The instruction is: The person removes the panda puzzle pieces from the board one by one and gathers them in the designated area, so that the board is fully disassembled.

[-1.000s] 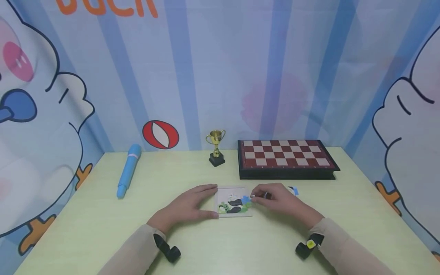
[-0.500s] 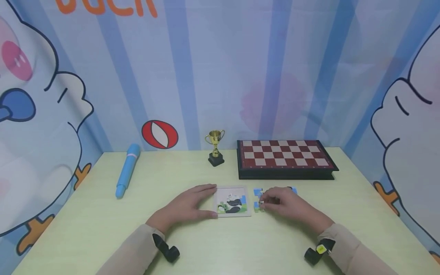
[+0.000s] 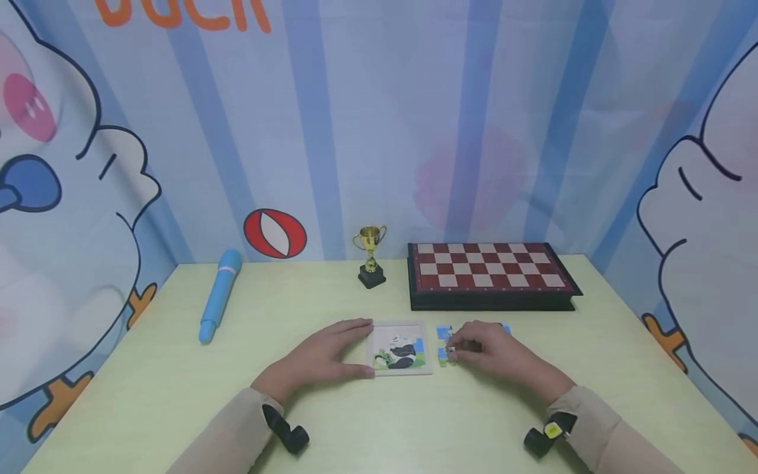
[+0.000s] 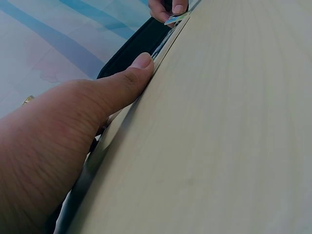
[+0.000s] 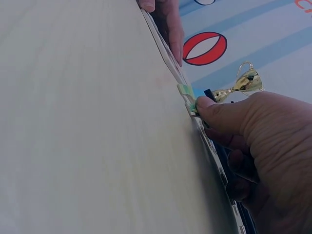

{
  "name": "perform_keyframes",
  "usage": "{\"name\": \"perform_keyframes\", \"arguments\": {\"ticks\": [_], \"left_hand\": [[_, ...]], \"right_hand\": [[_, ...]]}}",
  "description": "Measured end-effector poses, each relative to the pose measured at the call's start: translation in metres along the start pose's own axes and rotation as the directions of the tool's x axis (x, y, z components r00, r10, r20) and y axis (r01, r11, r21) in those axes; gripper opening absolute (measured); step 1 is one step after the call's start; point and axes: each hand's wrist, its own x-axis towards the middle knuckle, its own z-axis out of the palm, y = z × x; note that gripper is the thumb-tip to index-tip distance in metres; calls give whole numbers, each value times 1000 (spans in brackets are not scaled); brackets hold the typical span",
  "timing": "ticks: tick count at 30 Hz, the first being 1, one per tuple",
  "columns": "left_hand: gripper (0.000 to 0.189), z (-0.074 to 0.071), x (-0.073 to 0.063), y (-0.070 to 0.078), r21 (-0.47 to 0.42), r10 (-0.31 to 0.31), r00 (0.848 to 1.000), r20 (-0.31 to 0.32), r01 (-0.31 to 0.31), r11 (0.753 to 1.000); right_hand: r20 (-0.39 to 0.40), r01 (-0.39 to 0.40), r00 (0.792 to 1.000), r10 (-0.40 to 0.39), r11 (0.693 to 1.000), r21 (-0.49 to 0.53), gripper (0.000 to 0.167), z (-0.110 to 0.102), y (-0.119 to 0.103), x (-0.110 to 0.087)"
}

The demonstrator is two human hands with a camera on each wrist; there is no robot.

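A small square jigsaw tray [image 3: 429, 332] with a pale frame lies mid-table, a panda picture partly made up inside it. At its left edge, my left hand [image 3: 314, 352] rests with thumb and fingers straight, touching the lower and upper corners. Just right of the tray, my right hand [image 3: 494, 355] pinches a puzzle piece [image 5: 185, 90] between thumb and finger; its edge shows green and light blue in the right wrist view. Loose puzzle pieces [image 3: 443, 332] lie around and partly under that hand. My left thumb [image 4: 134, 75] presses against the tray's side in the left wrist view.
Behind the right hand stands a dark chessboard box [image 3: 491, 299]. A small gold trophy [image 3: 371, 257] is at the back middle, and a blue tube-shaped object [image 3: 219, 296] lies at the left. A striped cartoon backdrop [image 3: 379, 118] hangs behind the table.
My right hand has moved right from the tray's edge to the loose pieces. A blue piece that stuck out at the tray's right side now sits within the frame. The left hand stays put.
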Motion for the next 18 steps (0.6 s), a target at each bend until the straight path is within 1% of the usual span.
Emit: {"name": "perform_keyframes", "arguments": {"ticks": [6,13,18], "left_hand": [[95,-1,-1,0,-12,7,1000,-6,-7,1000],[95,1,0,-2,1,0,1000,5,0,1000],[96,0,0,-2,2,5,1000,1,-5,1000]], "right_hand": [[0,-1,1000,1,1000,-21,15,-1,2,1],[-5,13,1000,-14,999,-34,14,-1,4,1],[-8,24,1000,-25,998,-50,13,-1,4,1]]}}
